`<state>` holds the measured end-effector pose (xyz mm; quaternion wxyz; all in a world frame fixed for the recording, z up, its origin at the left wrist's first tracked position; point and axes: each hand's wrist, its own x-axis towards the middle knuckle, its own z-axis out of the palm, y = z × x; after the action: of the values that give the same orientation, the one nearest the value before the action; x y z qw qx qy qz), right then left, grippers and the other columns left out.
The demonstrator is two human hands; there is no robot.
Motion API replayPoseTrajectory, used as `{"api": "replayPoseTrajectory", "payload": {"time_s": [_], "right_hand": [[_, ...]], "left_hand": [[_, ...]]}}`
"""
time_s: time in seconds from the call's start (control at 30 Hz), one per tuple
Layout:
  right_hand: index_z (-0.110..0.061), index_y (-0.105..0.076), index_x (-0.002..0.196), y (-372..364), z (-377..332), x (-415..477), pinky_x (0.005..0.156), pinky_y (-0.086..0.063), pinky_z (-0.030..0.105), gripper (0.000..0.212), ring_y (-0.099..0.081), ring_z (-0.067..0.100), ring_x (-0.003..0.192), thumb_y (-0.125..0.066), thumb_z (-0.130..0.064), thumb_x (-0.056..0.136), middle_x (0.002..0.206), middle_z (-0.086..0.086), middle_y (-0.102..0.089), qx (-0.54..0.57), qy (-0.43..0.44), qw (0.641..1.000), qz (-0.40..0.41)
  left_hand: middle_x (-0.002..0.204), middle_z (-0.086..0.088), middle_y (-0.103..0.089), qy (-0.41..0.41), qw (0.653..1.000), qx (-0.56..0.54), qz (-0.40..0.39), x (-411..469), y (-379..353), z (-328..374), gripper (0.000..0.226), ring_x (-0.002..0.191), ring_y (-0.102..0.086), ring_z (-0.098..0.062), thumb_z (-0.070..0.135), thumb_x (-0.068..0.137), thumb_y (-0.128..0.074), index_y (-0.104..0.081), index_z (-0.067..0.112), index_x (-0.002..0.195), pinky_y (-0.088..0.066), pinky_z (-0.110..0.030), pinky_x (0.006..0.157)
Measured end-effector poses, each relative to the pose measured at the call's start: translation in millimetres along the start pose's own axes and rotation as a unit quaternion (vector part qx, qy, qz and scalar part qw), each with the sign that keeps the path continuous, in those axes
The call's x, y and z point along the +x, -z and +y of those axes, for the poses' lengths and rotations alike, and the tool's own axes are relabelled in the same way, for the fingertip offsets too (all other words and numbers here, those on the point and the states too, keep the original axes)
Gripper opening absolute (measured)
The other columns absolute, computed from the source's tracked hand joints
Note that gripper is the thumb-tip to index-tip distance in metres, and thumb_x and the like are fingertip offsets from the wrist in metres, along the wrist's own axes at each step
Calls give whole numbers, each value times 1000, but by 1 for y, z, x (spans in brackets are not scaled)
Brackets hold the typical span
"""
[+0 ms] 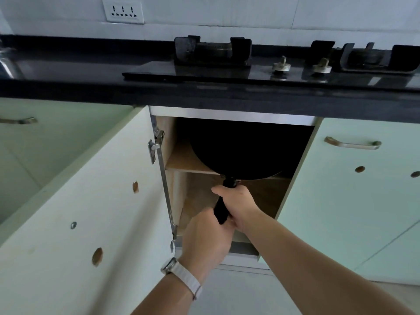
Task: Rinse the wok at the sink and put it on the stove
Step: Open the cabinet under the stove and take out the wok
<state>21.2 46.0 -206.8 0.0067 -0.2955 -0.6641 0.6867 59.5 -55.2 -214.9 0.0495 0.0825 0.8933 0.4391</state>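
Observation:
A black wok (pixel 236 153) sits on the upper shelf inside the open cabinet below the counter, its far side lost in shadow. Its black handle (pixel 223 205) sticks out toward me. My right hand (pixel 238 208) is wrapped around the handle near the wok. My left hand (pixel 205 239), with a white watch on its wrist, grips the handle's near end from below. The stove (pixel 213 53) with two burners stands on the black counter above. A strip of the steel sink (pixel 8 64) shows at the far left edge.
The cabinet door (pixel 91 201) hangs open to the left, with metal hinges along its edge. Two stove knobs (pixel 281 67) sit between the burners. A shut pale green door with a handle (pixel 352 144) is on the right. A wall socket (pixel 123 12) is above the counter.

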Motion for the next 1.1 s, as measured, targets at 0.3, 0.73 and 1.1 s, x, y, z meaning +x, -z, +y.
{"api": "replayPoseTrajectory", "payload": {"time_s": [0.3, 0.73, 1.1], "right_hand": [[-4, -57, 90, 0, 26, -19, 60, -42, 36, 14, -48, 22, 66, -64, -15, 84, 73, 9, -46, -41, 22, 999, 17], [-9, -51, 80, -19, 48, -56, 57, -42, 32, 15, -46, 17, 62, -64, -14, 79, 66, 2, -45, -97, 30, 995, -8], [-13, -41, 70, -33, 41, -107, 41, -32, 22, 20, -36, 11, 47, -59, -16, 79, 55, -5, -39, -172, -29, 985, -13]], "left_hand": [[59, 7, -53, 11, 1000, 4, -18, -34, 5, -7, 26, 49, -47, -10, 31, 89, -62, -45, 26, 71, -27, -18, 43], [75, 10, -59, 3, 999, 49, -12, -76, 18, -38, 18, 67, -56, -10, 38, 89, -59, -44, 34, 98, -36, -19, 52], [76, 9, -60, 64, 993, 63, -72, -116, 62, -27, 18, 68, -58, -7, 33, 90, -58, -41, 34, 96, -42, -20, 55]]}}
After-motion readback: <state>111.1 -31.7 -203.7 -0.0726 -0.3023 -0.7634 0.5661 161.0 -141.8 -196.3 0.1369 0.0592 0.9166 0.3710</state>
